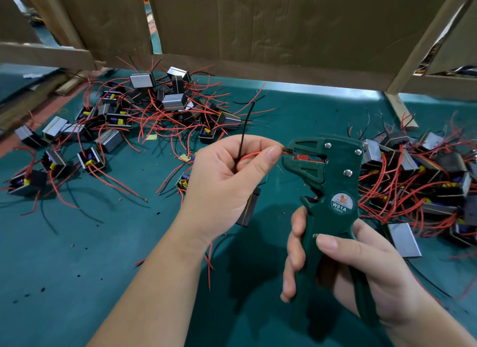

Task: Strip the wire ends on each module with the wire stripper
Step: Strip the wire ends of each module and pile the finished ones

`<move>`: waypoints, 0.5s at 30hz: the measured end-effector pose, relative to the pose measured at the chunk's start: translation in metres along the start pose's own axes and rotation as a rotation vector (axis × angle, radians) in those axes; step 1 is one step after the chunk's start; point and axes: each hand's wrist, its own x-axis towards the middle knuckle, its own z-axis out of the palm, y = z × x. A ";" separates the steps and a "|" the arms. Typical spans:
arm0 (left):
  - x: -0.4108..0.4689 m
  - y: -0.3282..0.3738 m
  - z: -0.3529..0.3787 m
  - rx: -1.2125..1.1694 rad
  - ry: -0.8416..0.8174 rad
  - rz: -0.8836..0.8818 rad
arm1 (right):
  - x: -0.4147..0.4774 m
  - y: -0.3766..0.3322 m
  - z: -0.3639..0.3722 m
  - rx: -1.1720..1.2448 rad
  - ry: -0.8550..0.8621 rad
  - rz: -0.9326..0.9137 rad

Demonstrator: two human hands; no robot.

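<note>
Nearest us, our right hand (361,269) wraps the two handles at the low end of the wire stripper (327,181), fingers curled round the front one & thumb laid along the side, so one squeeze can fire the tool w/o regripping. The stripper stands upright w/ its head turned toward our left hand (227,181), b/c that's where the wire feeds in. That hand sits just left of the head & pinches a red wire (254,154) btw thumb & forefinger, close to the tip. The short pinch prob. keeps the limp lead stiff enough to go in straight. The tip reaches into the mouth by the red stop; whether the jaws bite it, we can't tell. A black wire (246,124) sticks up out of the same fist, up & left of the head, clear of the mouth. The module (249,207) shows as a dark block under the left hand, lower left of the head; hanging or lying on the mat, we can't say.

Further out, a heap of modules (402,163) w/ red leads lies just right of the stripper, & a second heap (174,101) spreads well off to its upper left. Prob. done vs. to-do, but which is which we can't tell. Bits of insulation (42,289) dot the green mat (85,248) far left of the handles. Beyond the stripper, cardboard walls (271,31) close off the bench.
</note>
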 end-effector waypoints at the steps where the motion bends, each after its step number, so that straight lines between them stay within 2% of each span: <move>1: 0.000 -0.001 0.000 0.005 -0.005 0.008 | 0.000 0.000 0.001 0.002 0.014 -0.002; 8: 0.004 -0.008 -0.003 0.093 -0.041 0.016 | 0.003 0.003 0.012 0.024 0.181 -0.017; 12: 0.005 -0.015 -0.005 0.306 0.012 0.041 | 0.008 0.003 0.009 -0.015 0.322 -0.050; 15: 0.006 -0.018 -0.005 0.253 0.081 0.016 | 0.011 0.001 0.004 0.058 0.287 -0.092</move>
